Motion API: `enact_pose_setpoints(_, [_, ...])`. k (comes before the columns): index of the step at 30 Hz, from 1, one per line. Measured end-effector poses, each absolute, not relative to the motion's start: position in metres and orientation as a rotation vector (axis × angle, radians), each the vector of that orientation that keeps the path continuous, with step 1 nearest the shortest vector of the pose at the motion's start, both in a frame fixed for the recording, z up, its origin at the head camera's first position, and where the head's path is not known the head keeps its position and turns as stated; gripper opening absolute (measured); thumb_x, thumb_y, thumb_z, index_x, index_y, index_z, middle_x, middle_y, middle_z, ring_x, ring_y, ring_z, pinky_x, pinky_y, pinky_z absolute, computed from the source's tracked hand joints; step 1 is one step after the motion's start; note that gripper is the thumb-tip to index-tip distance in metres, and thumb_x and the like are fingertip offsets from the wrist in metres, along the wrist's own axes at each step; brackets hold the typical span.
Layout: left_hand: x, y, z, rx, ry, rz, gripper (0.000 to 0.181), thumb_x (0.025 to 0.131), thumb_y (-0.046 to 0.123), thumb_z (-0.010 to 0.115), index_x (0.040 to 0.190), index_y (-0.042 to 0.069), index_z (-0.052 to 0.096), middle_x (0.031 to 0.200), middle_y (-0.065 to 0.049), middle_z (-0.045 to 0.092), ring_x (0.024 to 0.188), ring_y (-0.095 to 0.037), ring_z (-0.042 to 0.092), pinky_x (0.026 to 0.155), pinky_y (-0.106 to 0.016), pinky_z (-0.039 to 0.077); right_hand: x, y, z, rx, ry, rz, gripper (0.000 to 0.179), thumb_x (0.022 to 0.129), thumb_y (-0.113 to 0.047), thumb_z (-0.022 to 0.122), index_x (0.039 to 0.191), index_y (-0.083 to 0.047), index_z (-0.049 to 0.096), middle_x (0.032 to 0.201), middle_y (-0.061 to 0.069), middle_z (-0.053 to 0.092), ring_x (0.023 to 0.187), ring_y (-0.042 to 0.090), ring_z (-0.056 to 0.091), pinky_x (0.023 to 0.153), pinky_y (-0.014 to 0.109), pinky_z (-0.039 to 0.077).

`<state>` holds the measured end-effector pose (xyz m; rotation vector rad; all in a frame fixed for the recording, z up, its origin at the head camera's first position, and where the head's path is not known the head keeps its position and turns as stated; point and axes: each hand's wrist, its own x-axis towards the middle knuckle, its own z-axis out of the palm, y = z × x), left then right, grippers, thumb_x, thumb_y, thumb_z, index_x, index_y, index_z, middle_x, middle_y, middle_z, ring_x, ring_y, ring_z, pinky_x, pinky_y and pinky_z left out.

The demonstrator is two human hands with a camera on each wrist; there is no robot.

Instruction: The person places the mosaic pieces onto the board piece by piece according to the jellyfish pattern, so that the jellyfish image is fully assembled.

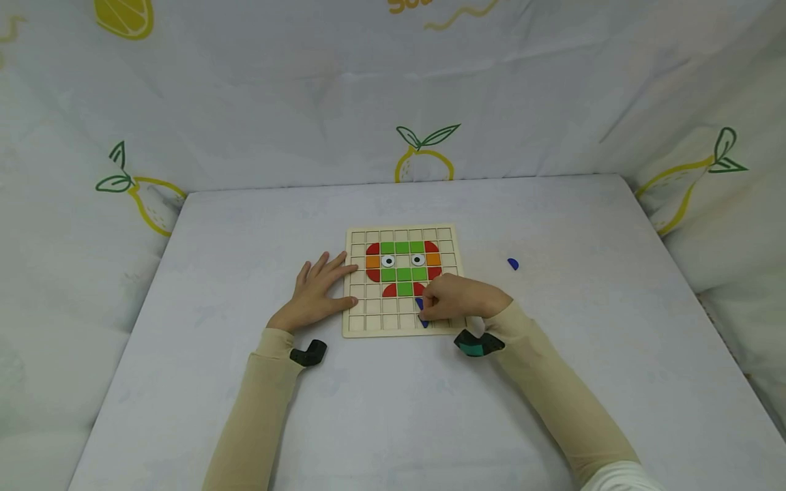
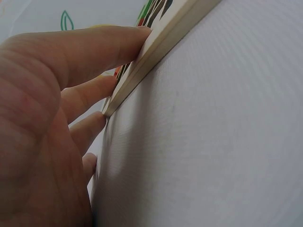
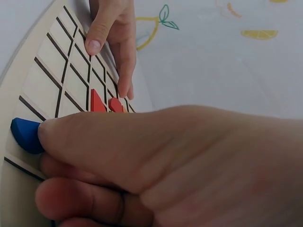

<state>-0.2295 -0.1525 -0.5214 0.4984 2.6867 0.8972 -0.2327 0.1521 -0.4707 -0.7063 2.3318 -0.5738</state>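
Note:
A square wooden grid board (image 1: 373, 324) lies on the table, with red, orange and green tiles and two eye tiles (image 1: 388, 261) forming a face-like pattern. My left hand (image 1: 313, 293) is spread at the board's left side, thumb and fingertips resting on its edge. Over the lower right of the grid, my right hand (image 1: 457, 298) pinches a small blue piece with a rounded edge (image 3: 27, 135) between thumb and curled fingers. In the head view, blue shows both above and below the thumb tip; the hand hides the cells beneath it.
One loose blue half-round piece (image 1: 513, 264) lies on the white tabletop (image 1: 393, 409) to the right of the board. A white cloth with lemon prints (image 1: 424, 164) hangs behind the table and at both sides. Dark bands (image 1: 309, 353) sit at both wrists.

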Motion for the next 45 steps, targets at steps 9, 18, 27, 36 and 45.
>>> enact_pose_setpoints(9, [-0.228,-0.152,-0.520,0.499,2.682,0.917,0.069,0.091,0.035,0.072,0.154,0.023,0.045,0.172,0.000,0.017,0.161,-0.027,-0.003,0.127,-0.053,-0.015,-0.235,0.159,-0.464,-0.654,2.357,-0.616,0.024,0.095,-0.027,0.069,0.076,-0.013,0.069,0.070,-0.004,0.056,0.069,0.013,0.054,0.060,0.024,0.041])
enact_pose_setpoints(18, [-0.229,-0.151,-0.520,0.504,2.682,0.923,0.069,0.091,0.035,0.071,0.154,0.023,0.045,0.172,0.000,0.017,0.161,-0.026,-0.003,0.127,-0.053,-0.014,-0.248,0.196,-0.444,-0.493,2.508,-0.757,0.024,0.100,-0.028,0.062,0.094,-0.006,0.070,0.076,0.003,0.059,0.068,0.017,0.052,0.059,0.027,0.041])
enact_pose_setpoints(27, [-0.229,-0.151,-0.520,0.502,2.697,0.892,0.069,0.092,0.036,0.071,0.154,0.021,0.045,0.172,-0.002,0.018,0.161,-0.029,-0.002,0.127,-0.054,-0.013,-0.257,0.246,-0.431,-0.234,2.692,-0.806,0.031,0.103,-0.033,0.057,0.117,-0.007,0.066,0.098,0.015,0.066,0.086,0.024,0.057,0.075,0.035,0.047])
enact_pose_setpoints(36, [-0.228,-0.152,-0.520,0.501,2.691,0.900,0.069,0.091,0.036,0.072,0.153,0.022,0.045,0.172,-0.002,0.018,0.161,-0.028,-0.003,0.127,-0.053,-0.014,-0.262,0.274,-0.435,-0.096,2.740,-0.705,0.035,0.102,-0.026,0.054,0.121,0.002,0.065,0.117,0.023,0.066,0.102,0.034,0.059,0.089,0.051,0.051])
enact_pose_setpoints(45, [-0.228,-0.152,-0.519,0.505,2.686,0.901,0.069,0.092,0.036,0.071,0.154,0.023,0.044,0.172,-0.001,0.017,0.161,-0.027,-0.004,0.127,-0.052,-0.014,-0.263,0.288,-0.442,-0.015,2.645,-0.496,0.040,0.101,-0.027,0.055,0.126,0.002,0.063,0.129,0.028,0.060,0.112,0.041,0.058,0.089,0.058,0.051])
